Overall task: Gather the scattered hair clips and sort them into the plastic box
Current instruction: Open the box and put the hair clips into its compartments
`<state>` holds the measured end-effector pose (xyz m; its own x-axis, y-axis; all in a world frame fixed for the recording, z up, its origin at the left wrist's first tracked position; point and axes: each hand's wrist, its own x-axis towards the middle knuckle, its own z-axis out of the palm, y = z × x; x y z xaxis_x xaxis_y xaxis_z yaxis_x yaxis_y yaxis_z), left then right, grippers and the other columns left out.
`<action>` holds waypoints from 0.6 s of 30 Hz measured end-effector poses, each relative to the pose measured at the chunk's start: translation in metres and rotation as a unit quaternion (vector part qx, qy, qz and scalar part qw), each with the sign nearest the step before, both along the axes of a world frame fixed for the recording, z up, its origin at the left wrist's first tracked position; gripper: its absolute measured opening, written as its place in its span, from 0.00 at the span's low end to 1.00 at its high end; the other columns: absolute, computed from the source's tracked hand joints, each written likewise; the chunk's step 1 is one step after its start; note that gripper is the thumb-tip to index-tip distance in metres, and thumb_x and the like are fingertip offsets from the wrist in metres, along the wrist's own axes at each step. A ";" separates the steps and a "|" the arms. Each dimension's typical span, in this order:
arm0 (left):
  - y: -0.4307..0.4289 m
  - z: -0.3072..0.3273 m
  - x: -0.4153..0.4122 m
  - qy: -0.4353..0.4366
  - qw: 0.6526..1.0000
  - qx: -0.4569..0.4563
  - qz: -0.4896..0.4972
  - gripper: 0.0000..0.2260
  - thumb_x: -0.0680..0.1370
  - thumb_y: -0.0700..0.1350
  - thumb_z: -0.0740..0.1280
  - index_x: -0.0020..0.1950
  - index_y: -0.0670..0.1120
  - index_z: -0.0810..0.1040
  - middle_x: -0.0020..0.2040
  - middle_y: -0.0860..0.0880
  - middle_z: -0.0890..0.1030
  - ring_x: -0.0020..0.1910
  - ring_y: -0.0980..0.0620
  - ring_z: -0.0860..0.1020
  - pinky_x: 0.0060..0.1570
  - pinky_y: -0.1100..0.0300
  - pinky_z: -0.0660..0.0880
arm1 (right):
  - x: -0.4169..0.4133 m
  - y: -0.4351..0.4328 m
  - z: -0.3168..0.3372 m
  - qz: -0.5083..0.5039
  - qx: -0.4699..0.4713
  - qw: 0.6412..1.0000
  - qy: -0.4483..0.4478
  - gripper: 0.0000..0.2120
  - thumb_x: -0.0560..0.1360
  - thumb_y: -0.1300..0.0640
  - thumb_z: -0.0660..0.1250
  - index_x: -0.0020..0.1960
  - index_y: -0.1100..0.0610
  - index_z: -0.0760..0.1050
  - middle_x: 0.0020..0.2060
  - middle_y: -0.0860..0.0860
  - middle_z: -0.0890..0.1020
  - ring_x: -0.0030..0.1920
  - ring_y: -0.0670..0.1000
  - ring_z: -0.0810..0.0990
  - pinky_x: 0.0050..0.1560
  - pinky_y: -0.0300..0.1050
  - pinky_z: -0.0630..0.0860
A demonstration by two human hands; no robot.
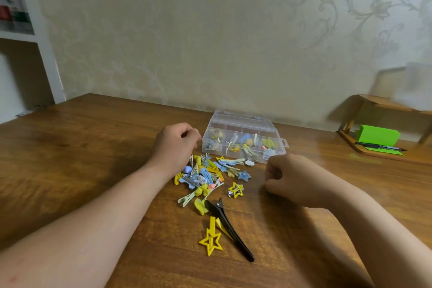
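The hair clips point(205, 175) are heaped on the worktop point(93, 147) just before the plastic box point(243, 140), whose lid seems closed. The left grip point(175, 145) and right grip point(287, 175) are clenched, nothing visibly held. The lid is best opened first, then clips lifted singly.

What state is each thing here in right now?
Box: on table, clips inside; lid unclear.
Clip pile: loose, in front of box.
Black clip: lying flat, closed.
Left hand: curled, by pile.
Right hand: fist, nothing seen inside.
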<state>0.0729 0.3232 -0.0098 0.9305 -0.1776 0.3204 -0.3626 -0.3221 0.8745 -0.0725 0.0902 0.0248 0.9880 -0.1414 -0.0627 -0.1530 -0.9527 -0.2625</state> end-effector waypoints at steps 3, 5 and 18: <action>0.000 0.000 0.000 0.002 1.000 0.005 -0.002 0.13 0.84 0.47 0.65 0.45 0.45 0.85 0.40 0.49 0.85 0.48 0.43 0.82 0.53 0.47 0.79 | 0.000 0.002 0.001 -0.021 -0.004 1.000 0.004 0.03 0.78 0.51 0.71 0.47 0.48 0.77 0.44 0.47 0.81 0.44 0.47 0.79 0.43 0.43 0.78; 0.000 0.000 0.000 0.003 1.000 0.007 -0.004 0.13 0.84 0.47 0.65 0.45 0.45 0.85 0.40 0.49 0.84 0.46 0.46 0.82 0.52 0.49 0.79 | 0.000 0.002 0.002 -0.037 -0.005 0.999 0.004 0.05 0.77 0.49 0.71 0.50 0.46 0.76 0.46 0.46 0.81 0.46 0.47 0.79 0.49 0.47 0.81; -0.001 -0.002 0.002 -0.009 1.000 0.015 -0.018 0.13 0.85 0.46 0.65 0.45 0.45 0.85 0.41 0.46 0.85 0.35 0.54 0.76 0.38 0.56 0.73 | -0.004 0.007 0.010 -0.038 -0.068 0.996 0.038 0.03 0.79 0.48 0.70 0.47 0.46 0.78 0.44 0.46 0.82 0.45 0.46 0.80 0.50 0.44 0.81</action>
<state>0.0752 0.3220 -0.0120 0.9173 -0.2197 0.3320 -0.3905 -0.3340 0.8579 -0.0770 0.0974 0.0347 0.9672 -0.2274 -0.1128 -0.2401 -0.9638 -0.1158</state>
